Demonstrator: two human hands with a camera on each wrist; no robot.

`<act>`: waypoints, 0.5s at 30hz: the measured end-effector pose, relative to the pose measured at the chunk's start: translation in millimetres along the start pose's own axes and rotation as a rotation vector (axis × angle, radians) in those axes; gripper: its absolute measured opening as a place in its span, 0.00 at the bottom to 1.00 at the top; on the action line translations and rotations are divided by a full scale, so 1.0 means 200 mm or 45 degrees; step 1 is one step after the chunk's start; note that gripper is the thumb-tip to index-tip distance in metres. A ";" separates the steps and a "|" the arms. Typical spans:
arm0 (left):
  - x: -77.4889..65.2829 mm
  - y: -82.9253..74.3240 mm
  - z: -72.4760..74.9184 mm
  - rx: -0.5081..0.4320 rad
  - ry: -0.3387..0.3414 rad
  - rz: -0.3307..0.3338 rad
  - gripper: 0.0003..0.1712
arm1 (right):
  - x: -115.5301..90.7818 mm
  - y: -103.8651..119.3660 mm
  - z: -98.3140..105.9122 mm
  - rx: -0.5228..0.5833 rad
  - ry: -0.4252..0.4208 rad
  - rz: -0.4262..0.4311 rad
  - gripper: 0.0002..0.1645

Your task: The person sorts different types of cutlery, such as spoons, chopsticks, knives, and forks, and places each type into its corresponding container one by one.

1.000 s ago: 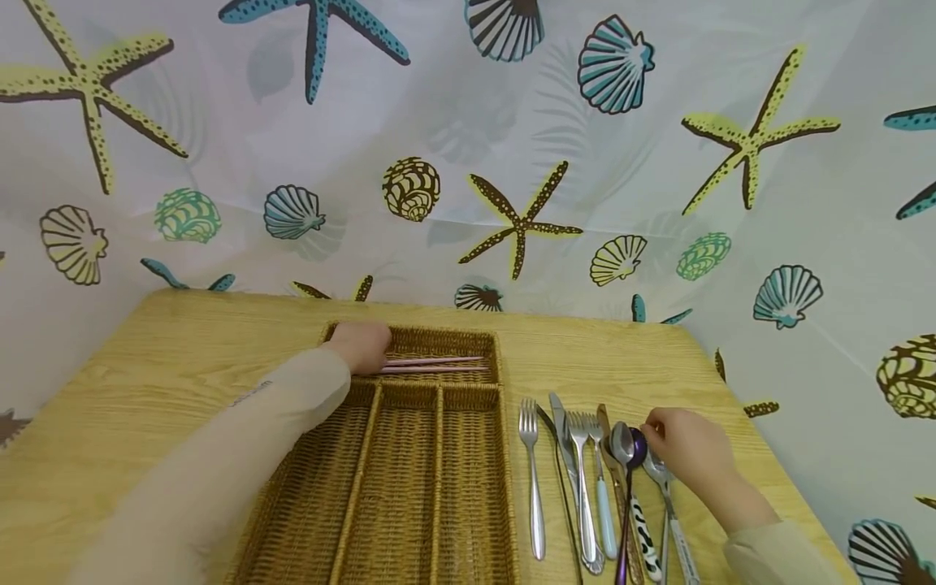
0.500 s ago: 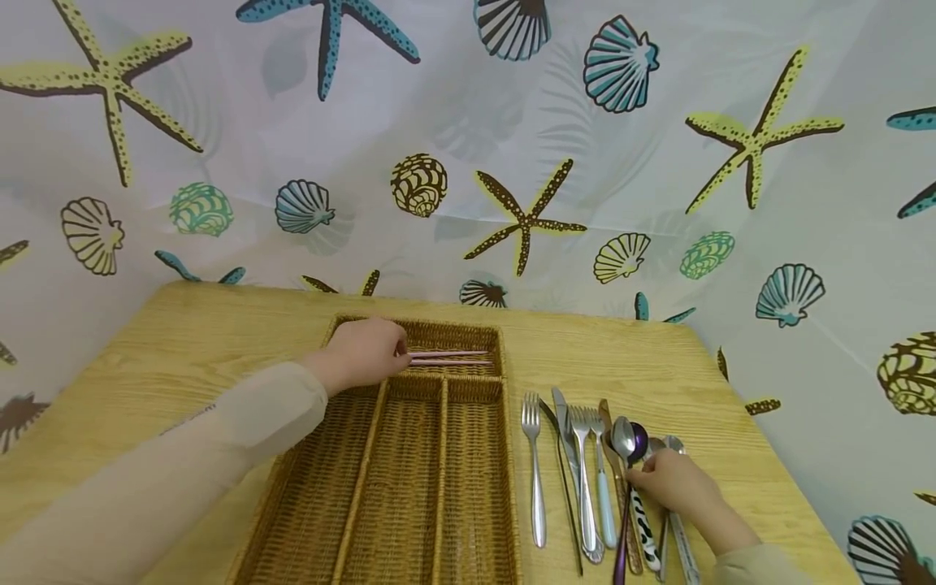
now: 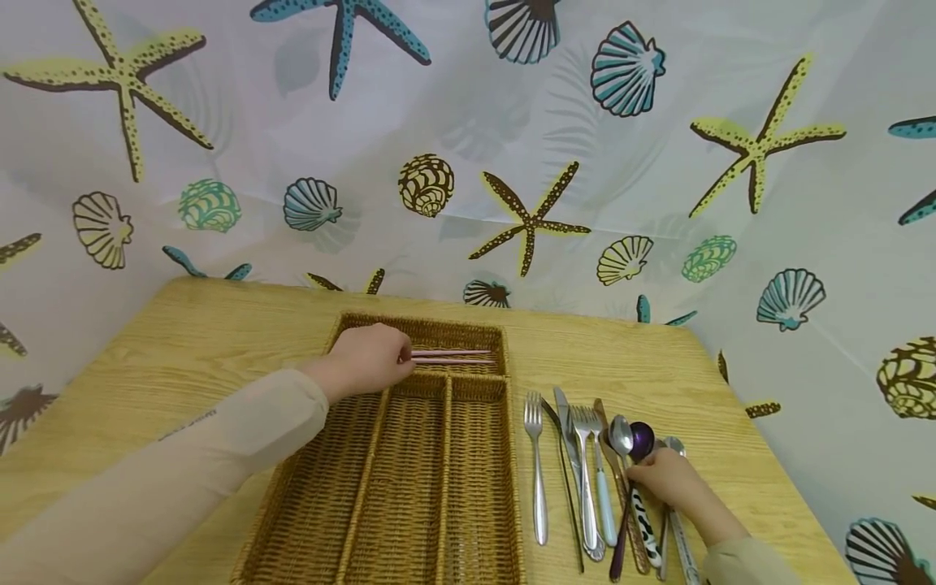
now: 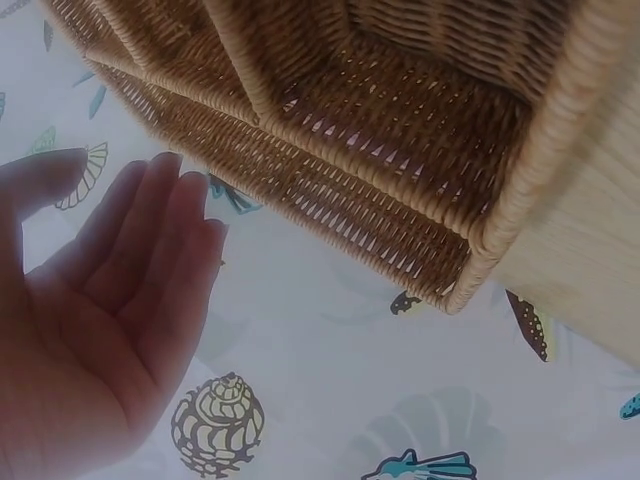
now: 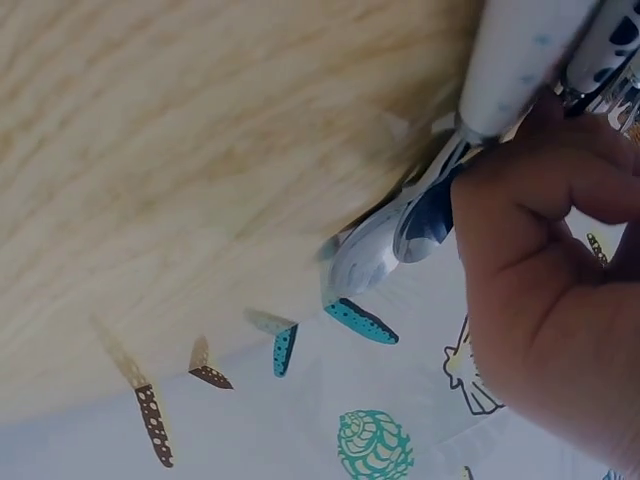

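My left hand (image 3: 369, 359) hovers over the back compartment of the wicker cutlery tray (image 3: 508, 431), where pink chopsticks (image 3: 464, 352) lie. From the left wrist view, the fingers are loosely extended, with the palm bare beside the tray. At the right, my right hand (image 3: 674, 479) pinches the purple spoon (image 3: 642, 439) just below its round bowl, among the other cutlery. A silver spoon (image 3: 621, 435) lies right beside that bowl, and a spotted-handled piece (image 3: 645, 524) is under my fingers. In the right wrist view, my curled fingers hide the grip; spoon bowls (image 5: 370, 255) show beyond them.
Forks (image 3: 536, 463), a knife (image 3: 566, 426), a blue-handled fork (image 3: 605, 504) and other pieces lie side by side right of the tray. Dividers (image 3: 446, 455) split the tray's front into long compartments. A shell-printed cloth (image 3: 439, 244) stands behind the wooden table (image 3: 241, 325).
My right hand has moved left from the outer spoons to the purple spoon, which has shifted slightly. My left hand has moved slightly right over the chopsticks.
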State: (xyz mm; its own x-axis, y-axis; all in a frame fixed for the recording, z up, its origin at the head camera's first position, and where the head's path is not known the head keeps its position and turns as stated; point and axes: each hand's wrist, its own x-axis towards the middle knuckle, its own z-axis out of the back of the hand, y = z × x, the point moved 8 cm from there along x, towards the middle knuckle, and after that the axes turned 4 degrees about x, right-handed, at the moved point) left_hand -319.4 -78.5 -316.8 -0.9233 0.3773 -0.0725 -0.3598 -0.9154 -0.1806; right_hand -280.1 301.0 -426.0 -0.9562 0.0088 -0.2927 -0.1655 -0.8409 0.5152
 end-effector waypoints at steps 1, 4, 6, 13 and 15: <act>0.00 0.00 0.00 -0.007 0.002 0.004 0.11 | 0.00 -0.01 0.00 0.027 0.009 -0.022 0.24; -0.01 0.01 -0.01 -0.036 0.002 0.016 0.10 | 0.00 -0.03 -0.01 0.141 0.038 -0.086 0.21; -0.02 0.01 -0.01 -0.053 0.004 0.022 0.10 | -0.01 -0.04 -0.01 0.210 0.046 -0.114 0.18; -0.03 -0.01 -0.03 -0.100 -0.006 0.024 0.12 | -0.01 -0.06 -0.01 0.332 0.081 -0.163 0.13; -0.04 -0.02 -0.04 -0.114 0.001 0.029 0.14 | -0.01 -0.07 -0.01 0.348 0.116 -0.160 0.14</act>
State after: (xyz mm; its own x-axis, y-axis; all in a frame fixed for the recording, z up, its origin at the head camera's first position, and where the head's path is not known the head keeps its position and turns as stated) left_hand -309.6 -76.2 -323.9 -0.9310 0.3566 -0.0782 -0.3253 -0.9075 -0.2657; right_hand -276.0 311.3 -434.8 -0.9007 0.0448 -0.4321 -0.3515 -0.6596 0.6643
